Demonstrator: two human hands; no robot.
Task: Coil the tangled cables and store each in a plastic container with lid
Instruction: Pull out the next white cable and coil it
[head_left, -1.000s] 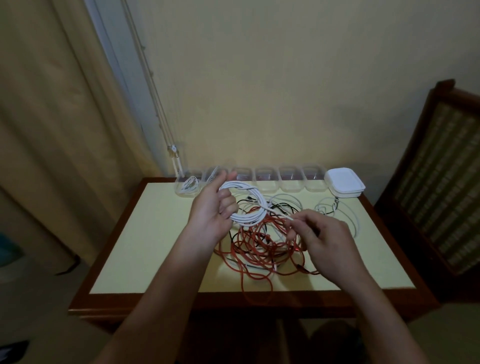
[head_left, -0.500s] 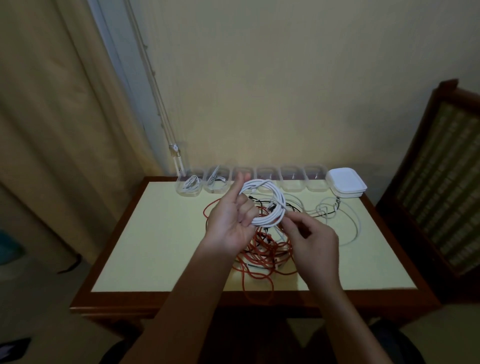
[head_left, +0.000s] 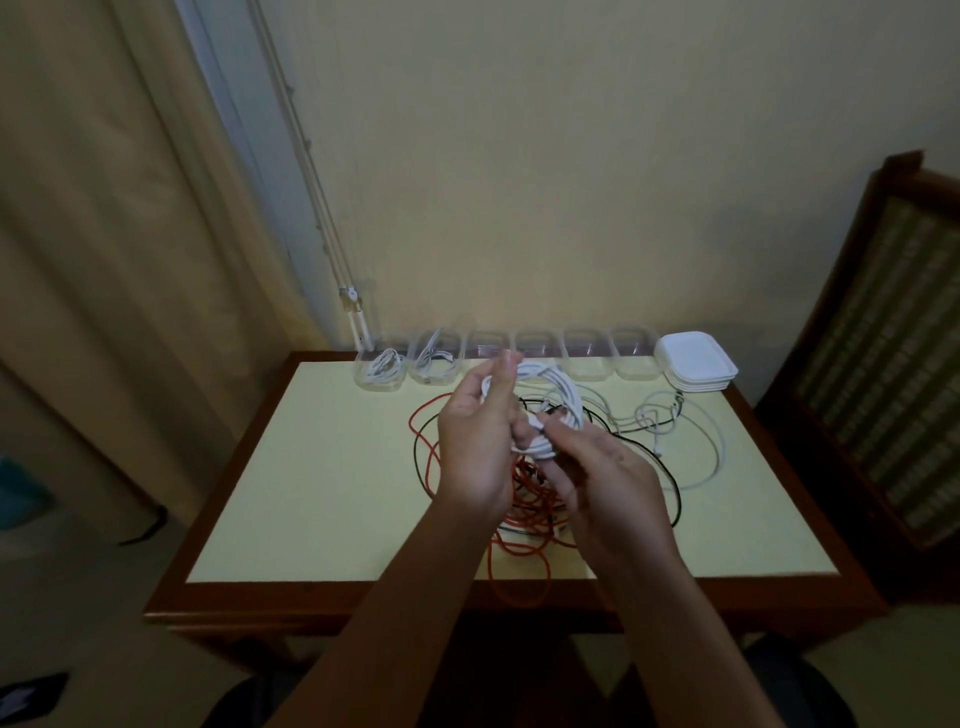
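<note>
My left hand (head_left: 475, 447) grips a coiled white cable (head_left: 558, 395) above the middle of the table. My right hand (head_left: 605, 486) pinches the coil's loose end at its lower side. Beneath the hands lies a tangle of red cable (head_left: 524, 501), a black cable (head_left: 670, 483) and a loose white cable (head_left: 696, 431) to the right. Several clear plastic containers (head_left: 587, 358) stand in a row along the table's far edge. The two leftmost containers (head_left: 382, 369) each hold a coiled white cable. A stack of white lids (head_left: 693, 361) sits at the row's right end.
The table (head_left: 322, 467) has a pale yellow top and a dark wooden frame. A red loop hangs over its front edge (head_left: 519, 592). A wooden chair (head_left: 883, 338) stands at the right. A curtain (head_left: 104, 234) hangs at the left, and a wall rises behind.
My right hand has moved left and up from the table to the coil, bringing the cable's loose end to it. My left hand with the coil has shifted slightly right.
</note>
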